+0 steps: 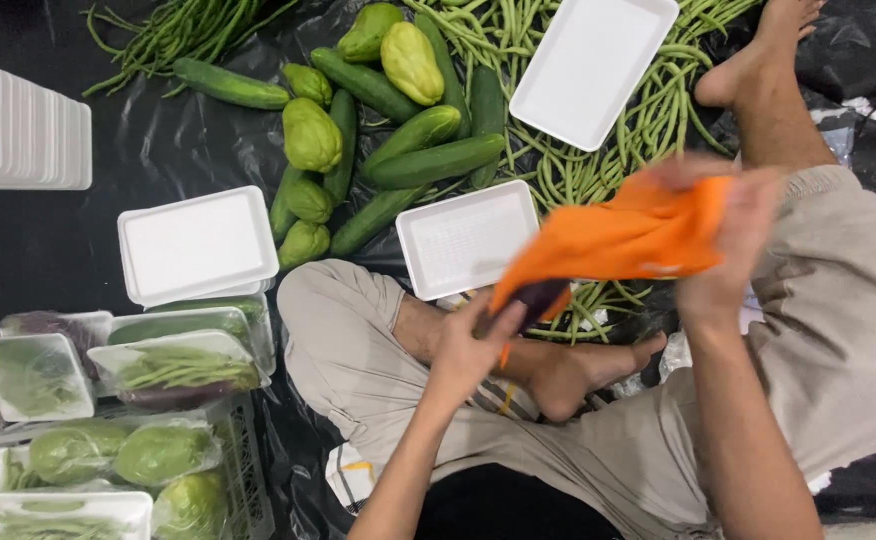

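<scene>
Black sheet [158, 150], wrapped trays [173, 365], seemingly beans.

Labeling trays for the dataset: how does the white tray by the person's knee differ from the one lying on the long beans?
The tray by the knee lies square to the view on the black sheet, its textured inside showing; the tray on the long beans sits turned at an angle, and its surface looks smooth. The near tray's corner is hidden behind the orange cloth; the far tray is fully visible. Both are white, rectangular and empty.
</scene>
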